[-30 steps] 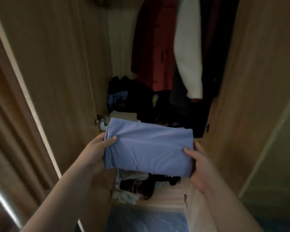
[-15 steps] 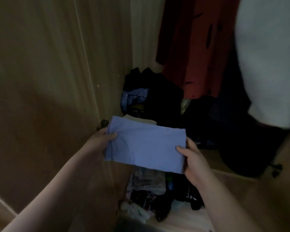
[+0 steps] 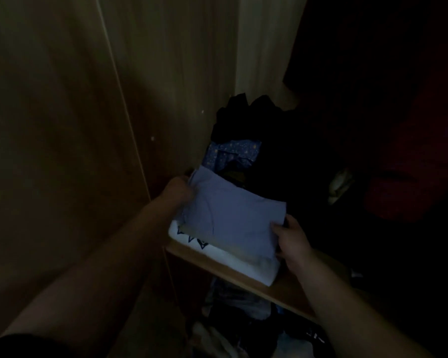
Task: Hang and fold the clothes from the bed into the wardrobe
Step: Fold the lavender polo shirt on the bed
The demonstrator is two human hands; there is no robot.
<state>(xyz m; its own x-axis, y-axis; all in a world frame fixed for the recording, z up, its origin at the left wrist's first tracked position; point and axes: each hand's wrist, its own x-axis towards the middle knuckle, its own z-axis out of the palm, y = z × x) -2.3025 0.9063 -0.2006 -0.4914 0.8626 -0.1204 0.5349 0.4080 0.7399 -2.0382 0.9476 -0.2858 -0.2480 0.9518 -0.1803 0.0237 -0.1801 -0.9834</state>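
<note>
Lower compartment: a dim jumble of clothes lies under the shelf.
Right hand: thumb on top of the folded blue garment, pinching its right edge.
Left hand: at the garment's far-left corner; blurred, so it probably grips, but I cannot tell.
Blue garment: lies flat on a folded white garment at the shelf's left end.
Far: a blue patterned cloth and dark clothes.
Far right: a red hanging garment.
</note>
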